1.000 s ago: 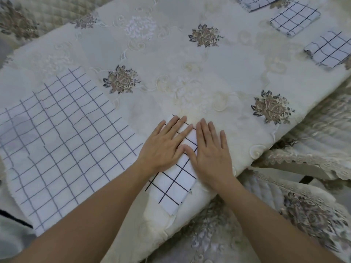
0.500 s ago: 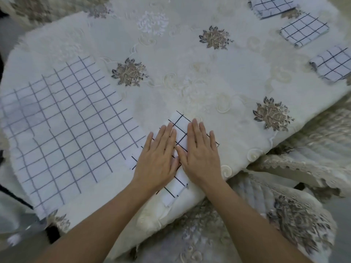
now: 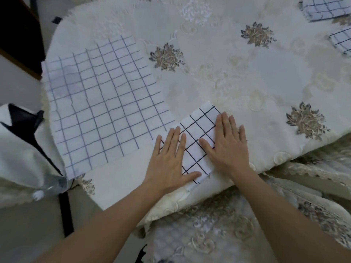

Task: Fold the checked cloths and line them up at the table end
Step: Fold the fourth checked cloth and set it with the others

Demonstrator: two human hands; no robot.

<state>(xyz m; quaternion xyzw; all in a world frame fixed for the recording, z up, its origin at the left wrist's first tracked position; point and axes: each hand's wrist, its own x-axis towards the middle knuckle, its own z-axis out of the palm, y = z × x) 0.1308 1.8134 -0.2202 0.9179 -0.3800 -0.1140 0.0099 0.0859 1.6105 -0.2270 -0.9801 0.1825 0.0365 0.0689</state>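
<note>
Slid apart: left hand (image 3: pixel 169 158), right hand (image 3: pixel 228 147) flat, fingers straight, pressing folded checked cloth (image 3: pixel 195 149).

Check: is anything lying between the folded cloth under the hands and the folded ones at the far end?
Nothing visible. Only tablecloth lies between the folded cloth and the far cloths; the unfolded cloth sits off left.

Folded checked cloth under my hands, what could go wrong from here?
1. The folded white cloth with black grid lines has its near corner at the cream embroidered tablecloth's rounded front edge; once the flat left hand and right hand lift, it might slip off.
2. With only flat palms pressing it, the layers could spring open on the way to the folded checked cloths at the far right.
</note>
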